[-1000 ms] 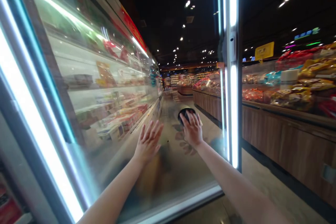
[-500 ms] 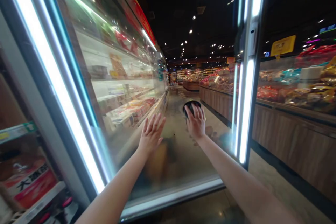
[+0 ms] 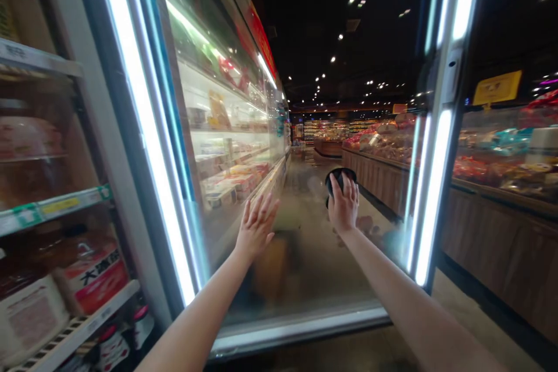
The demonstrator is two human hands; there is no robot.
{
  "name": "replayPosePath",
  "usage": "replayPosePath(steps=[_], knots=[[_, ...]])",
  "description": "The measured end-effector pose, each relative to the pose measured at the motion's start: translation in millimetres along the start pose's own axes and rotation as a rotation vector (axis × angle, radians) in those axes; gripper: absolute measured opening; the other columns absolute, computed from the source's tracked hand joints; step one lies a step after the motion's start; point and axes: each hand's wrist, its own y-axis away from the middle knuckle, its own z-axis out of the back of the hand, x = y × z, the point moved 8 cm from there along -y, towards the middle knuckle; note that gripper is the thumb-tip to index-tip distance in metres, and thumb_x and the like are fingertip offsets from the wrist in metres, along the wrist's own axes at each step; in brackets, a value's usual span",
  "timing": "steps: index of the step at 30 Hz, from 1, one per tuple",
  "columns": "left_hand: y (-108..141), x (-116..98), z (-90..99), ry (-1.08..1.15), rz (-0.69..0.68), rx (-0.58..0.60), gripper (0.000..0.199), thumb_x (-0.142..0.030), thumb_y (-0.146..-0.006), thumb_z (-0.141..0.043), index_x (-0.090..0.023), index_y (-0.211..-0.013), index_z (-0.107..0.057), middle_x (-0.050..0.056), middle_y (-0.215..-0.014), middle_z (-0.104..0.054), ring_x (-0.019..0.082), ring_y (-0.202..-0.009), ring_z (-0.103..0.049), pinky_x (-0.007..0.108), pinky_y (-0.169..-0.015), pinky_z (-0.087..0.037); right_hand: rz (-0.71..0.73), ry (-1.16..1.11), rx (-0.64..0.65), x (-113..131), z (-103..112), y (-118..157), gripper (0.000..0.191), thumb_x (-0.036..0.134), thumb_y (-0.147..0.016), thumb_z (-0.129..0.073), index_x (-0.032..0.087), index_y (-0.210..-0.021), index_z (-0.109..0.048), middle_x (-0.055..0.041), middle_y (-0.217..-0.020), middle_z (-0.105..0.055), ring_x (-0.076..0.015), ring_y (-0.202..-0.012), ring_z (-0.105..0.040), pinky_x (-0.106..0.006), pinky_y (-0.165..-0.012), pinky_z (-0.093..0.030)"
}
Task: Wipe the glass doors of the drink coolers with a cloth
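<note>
In front of me is a large glass door (image 3: 305,279) framed by bright light strips, standing out from a shelved cabinet. My right hand (image 3: 344,200) is on a black, rounded object (image 3: 335,177) at the glass, with its fingers laid over the top of it. The kind of object is not clear, as my hand covers most of it. Lower and to the left, my left hand (image 3: 258,224) is flat with the fingers spread, palm towards the glass. Whether that palm touches the pane I cannot tell. Nothing shows in it.
At left, cabinet shelves (image 3: 82,308) hold bottles and a red-labelled jug (image 3: 93,279). Through the glass, a lit display case (image 3: 235,151) lines the left of an aisle. Wood-panelled counters (image 3: 497,250) heaped with packaged goods and a yellow sign (image 3: 497,88) stand at right.
The view has turned left, so the door sits farther right and more of the shelves shows. My right hand keeps its place on the black object; my left hand has shifted slightly left against the door.
</note>
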Motion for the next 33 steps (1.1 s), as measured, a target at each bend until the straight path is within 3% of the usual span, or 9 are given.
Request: replayPosePath(steps=[5,8,13,16,19,22,26,30,33], knots=[[12.8,6.1,-1.6,-0.017,0.035,0.018,0.105,-0.039,-0.079,-0.077,-0.024,-0.163,-0.016,0.010,-0.169,-0.021,0.032,-0.158,-0.012,0.053,-0.129,-0.001,0.481,-0.018,0.170,89.8,-21.7,41.3,0.060,0.015,-0.095,-0.052,0.034,-0.152,-0.046,-0.0072,-0.153,-0.051,-0.0253,-0.142,-0.042,-0.056,-0.125,-0.021],[21.4,13.4,-2.4,-0.029,0.037,0.017,0.105,-0.037,-0.079,-0.077,-0.025,-0.163,-0.015,0.009,-0.169,-0.021,0.032,-0.158,-0.013,0.053,-0.129,-0.002,0.765,-0.042,0.254,86.0,-14.9,86.9,0.060,0.015,-0.095,-0.053,0.036,-0.151,-0.047,-0.0032,-0.149,-0.056,-0.0213,-0.139,-0.045,-0.052,-0.127,-0.016],[31.7,29.2,-1.6,-0.031,0.070,0.013,0.106,-0.040,-0.080,-0.076,-0.024,-0.163,-0.012,0.008,-0.169,-0.023,0.032,-0.157,-0.014,0.055,-0.129,-0.003,0.407,0.056,0.185,34.4,-5.7,49.4,0.064,0.012,-0.092,-0.053,0.033,-0.152,-0.047,-0.0079,-0.150,-0.053,-0.0282,-0.140,-0.045,-0.055,-0.122,-0.028],[34.5,32.1,-1.8,-0.028,0.082,0.006,0.107,-0.042,-0.081,-0.075,-0.024,-0.163,-0.009,0.008,-0.169,-0.023,0.033,-0.157,-0.014,0.056,-0.129,-0.004,0.182,0.055,0.095,54.1,-11.2,6.0,0.065,0.014,-0.092,-0.053,0.031,-0.154,-0.043,-0.0103,-0.157,-0.044,-0.0318,-0.144,-0.040,-0.056,-0.119,-0.032],[37.2,31.0,-3.0,-0.031,0.094,-0.002,0.112,-0.043,-0.080,-0.076,-0.023,-0.163,-0.005,0.009,-0.169,-0.022,0.033,-0.157,-0.013,0.056,-0.129,-0.005,0.229,0.016,0.100,106.8,-23.7,-3.1,0.064,0.015,-0.094,-0.051,0.032,-0.155,-0.042,-0.0096,-0.158,-0.043,-0.0307,-0.145,-0.037,-0.057,-0.121,-0.027],[42.7,31.5,-3.9,-0.044,0.108,-0.007,0.114,-0.042,-0.080,-0.077,-0.022,-0.163,-0.002,0.009,-0.169,-0.022,0.032,-0.158,-0.012,0.054,-0.129,-0.005,0.531,-0.031,0.199,145.5,-30.7,33.7,0.063,0.016,-0.096,-0.051,0.034,-0.155,-0.041,-0.0068,-0.155,-0.049,-0.0264,-0.144,-0.040,-0.055,-0.124,-0.021],[54.8,39.1,-3.8,-0.052,0.096,-0.006,0.114,-0.041,-0.079,-0.077,-0.023,-0.163,-0.003,0.009,-0.169,-0.020,0.031,-0.158,-0.011,0.053,-0.130,-0.005,0.779,-0.048,0.298,123.1,-21.5,83.5,0.062,0.014,-0.095,-0.051,0.036,-0.153,-0.044,-0.0024,-0.150,-0.056,-0.0212,-0.138,-0.046,-0.050,-0.127,-0.017],[68.5,55.9,-1.7,-0.055,0.117,-0.008,0.114,-0.042,-0.078,-0.078,-0.025,-0.163,-0.004,0.009,-0.170,-0.019,0.032,-0.158,-0.012,0.054,-0.130,-0.007,0.465,0.012,0.189,81.8,-10.6,43.3,0.063,0.012,-0.094,-0.050,0.033,-0.153,-0.045,-0.0078,-0.149,-0.054,-0.0273,-0.140,-0.046,-0.055,-0.123,-0.025],[78.1,68.5,0.6,-0.067,0.162,-0.011,0.114,-0.042,-0.078,-0.079,-0.024,-0.163,-0.005,0.010,-0.170,-0.019,0.033,-0.157,-0.013,0.054,-0.130,-0.007,0.239,-0.008,0.049,99.4,-11.6,0.5,0.063,0.015,-0.095,-0.048,0.031,-0.156,-0.041,-0.0120,-0.153,-0.048,-0.0320,-0.144,-0.040,-0.058,-0.119,-0.031]])
